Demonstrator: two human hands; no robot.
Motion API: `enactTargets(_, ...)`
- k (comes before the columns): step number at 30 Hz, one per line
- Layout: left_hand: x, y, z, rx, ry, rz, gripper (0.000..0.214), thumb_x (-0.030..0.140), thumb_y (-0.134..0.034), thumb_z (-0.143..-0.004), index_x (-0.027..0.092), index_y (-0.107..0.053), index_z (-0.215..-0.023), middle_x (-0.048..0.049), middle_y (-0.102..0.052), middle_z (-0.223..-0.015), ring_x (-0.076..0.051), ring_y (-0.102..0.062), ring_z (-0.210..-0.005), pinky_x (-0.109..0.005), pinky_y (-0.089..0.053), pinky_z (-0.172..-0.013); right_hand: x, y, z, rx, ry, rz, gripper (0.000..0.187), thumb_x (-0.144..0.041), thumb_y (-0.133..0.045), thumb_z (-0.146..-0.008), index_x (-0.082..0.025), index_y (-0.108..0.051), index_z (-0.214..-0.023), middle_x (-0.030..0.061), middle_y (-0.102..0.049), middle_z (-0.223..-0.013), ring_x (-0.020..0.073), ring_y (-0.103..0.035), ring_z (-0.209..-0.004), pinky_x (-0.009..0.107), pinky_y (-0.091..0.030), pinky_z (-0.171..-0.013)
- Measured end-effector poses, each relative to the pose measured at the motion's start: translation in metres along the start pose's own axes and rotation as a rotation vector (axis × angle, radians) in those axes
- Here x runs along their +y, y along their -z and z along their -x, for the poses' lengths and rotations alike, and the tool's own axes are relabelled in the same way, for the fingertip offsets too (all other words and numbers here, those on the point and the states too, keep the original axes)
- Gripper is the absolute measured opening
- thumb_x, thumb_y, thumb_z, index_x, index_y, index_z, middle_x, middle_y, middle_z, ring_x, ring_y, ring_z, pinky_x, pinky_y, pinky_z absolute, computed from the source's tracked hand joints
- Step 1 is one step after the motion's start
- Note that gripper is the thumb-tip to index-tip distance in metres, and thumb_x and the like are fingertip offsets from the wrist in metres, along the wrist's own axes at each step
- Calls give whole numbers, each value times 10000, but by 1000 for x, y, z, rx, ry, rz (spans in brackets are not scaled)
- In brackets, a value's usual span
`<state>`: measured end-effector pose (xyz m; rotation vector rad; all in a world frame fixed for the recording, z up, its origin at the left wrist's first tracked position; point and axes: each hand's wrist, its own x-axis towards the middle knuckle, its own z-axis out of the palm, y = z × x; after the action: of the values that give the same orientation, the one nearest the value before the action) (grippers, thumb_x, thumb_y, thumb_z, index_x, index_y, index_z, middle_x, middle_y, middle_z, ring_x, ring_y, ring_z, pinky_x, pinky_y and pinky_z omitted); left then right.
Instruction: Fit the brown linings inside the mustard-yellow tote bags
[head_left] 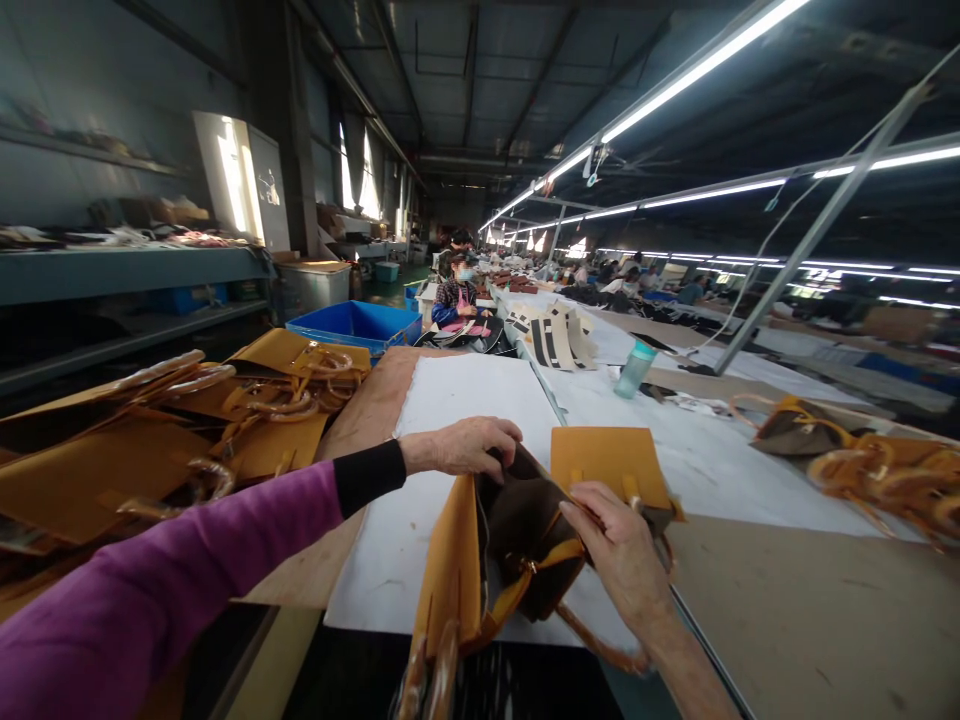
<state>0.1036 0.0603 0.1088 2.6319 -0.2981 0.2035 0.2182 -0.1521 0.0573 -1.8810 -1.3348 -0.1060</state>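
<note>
A mustard-yellow handbag (452,560) with a dark brown lining is held with its mouth spread wide at the near end of the white-covered table. My left hand (471,446) is closed on the far part of its rim, fingers curled over the edge. On the right side of the mouth, my right hand (619,545) pinches the rim between thumb and fingers. A yellow strap with a small metal clasp (529,567) crosses the opening. Wrapped handles (442,665) hang toward me. Just beyond my right hand lies another mustard bag (611,462), partly hidden.
Several mustard bags (112,470) are piled at left, near a blue bin (356,325). More bags (892,470) lie at right. A teal bottle (634,368) stands on the table, with cut pieces (559,338) behind. A masked person (457,300) sits ahead. A metal post (817,235) rises at right.
</note>
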Motion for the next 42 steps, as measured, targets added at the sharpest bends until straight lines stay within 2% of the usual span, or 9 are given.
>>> enactTargets(2, -3, -2, -2, 6, 8, 91, 52, 161, -676, -694, 148, -626, -699, -47, -532, -1162, -164, -525, -1003, -235, -397, -857, 4, 1, 2, 3, -8, 1, 227, -360, -453, -872, -200, -599, -805, 59, -626, -885, 191, -579, -831, 304, -439, -774)
enactTargets(5, -5, -4, -6, 14, 13, 94, 124, 194, -684, -698, 133, -606, -625, -38, -548, -1130, -149, -540, -928, -224, -402, -801, 7, 2, 4, 8, -19, 5, 222, -353, -455, -877, -195, -595, -810, 56, -622, -898, 183, -578, -843, 293, -434, -782)
enactTargets(12, -1, -9, -18, 126, 208, -256, 165, 157, -536, -752, 147, -526, -588, 11, -580, -731, -99, -478, -616, -206, -337, -578, 5, -1, 10, 21, -18, 34, 225, -355, -443, -880, -203, -602, -832, 62, -623, -925, 190, -582, -876, 296, -440, -795)
enactTargets(17, 0, -11, -23, 120, 221, -332, 143, 200, -525, -739, 159, -536, -603, 8, -568, -664, -110, -480, -598, -210, -342, -573, 5, -1, 11, 46, -10, 57, 237, -360, -436, -873, -202, -610, -841, 70, -637, -901, 200, -589, -861, 307, -452, -765)
enactTargets(24, -5, -18, -30, 122, 255, -379, 110, 167, -501, -704, 164, -568, -617, -19, -621, -746, -146, -538, -670, -234, -383, -595, -8, -3, 7, 94, -139, 188, 166, -298, -451, -851, -224, -590, -803, 18, -634, -839, 175, -583, -777, 283, -419, -698)
enactTargets(31, -6, -26, -33, 150, 292, -385, 148, 140, -471, -668, 163, -617, -661, -43, -642, -770, -167, -555, -699, -248, -403, -621, -10, -7, -4, 73, -168, 283, 175, -304, -480, -832, -226, -632, -793, 26, -656, -838, 204, -571, -841, 307, -392, -731)
enactTargets(34, -6, -26, -32, 169, 330, -370, 159, 137, -470, -657, 164, -627, -651, -40, -631, -690, -165, -538, -653, -249, -382, -588, -11, -10, -11, 62, -159, 311, 205, -317, -478, -838, -227, -642, -755, 32, -656, -761, 201, -570, -769, 303, -376, -682)
enactTargets(38, -8, -25, -29, 207, 337, -273, 136, 130, -487, -640, 157, -607, -583, -4, -556, -552, -125, -461, -544, -228, -332, -526, -16, -11, -18, 12, -228, 399, 265, -347, -476, -838, -228, -626, -656, 29, -618, -625, 178, -547, -622, 282, -312, -571)
enactTargets(42, -9, -23, -25, 230, 333, -146, 123, 113, -507, -632, 144, -597, -554, 35, -483, -484, -93, -407, -499, -199, -305, -499, -20, -6, -28, -80, -292, 471, 299, -363, -464, -839, -215, -610, -624, 26, -603, -596, 169, -532, -623, 274, -258, -554)
